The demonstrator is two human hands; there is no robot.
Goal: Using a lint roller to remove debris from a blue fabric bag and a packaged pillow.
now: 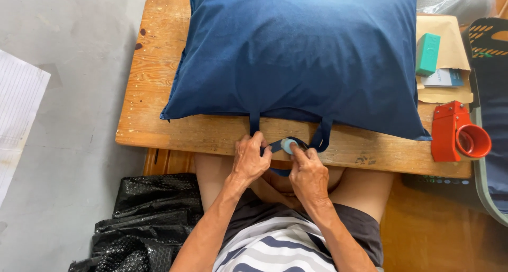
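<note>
Head view: left hand (250,160) and right hand (307,172) pinch the dark blue handle straps (320,136) of a navy fabric bag (301,55) at the wooden table (159,92) edge, around a small pale round piece (289,145). Thin straps could slip; a hard tug risks dragging the bag off.

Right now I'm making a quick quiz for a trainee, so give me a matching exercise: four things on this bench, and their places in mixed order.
Things:
1. blue cushion
2. red tape dispenser
3. teal block
4. small round teal piece

Places:
A. on the brown envelope, at the right
B. at the straps, between the left hand and the right hand
C. across the middle of the wooden bench
D. near the bench's right front corner

Pairs: 1-C, 2-D, 3-A, 4-B
</note>
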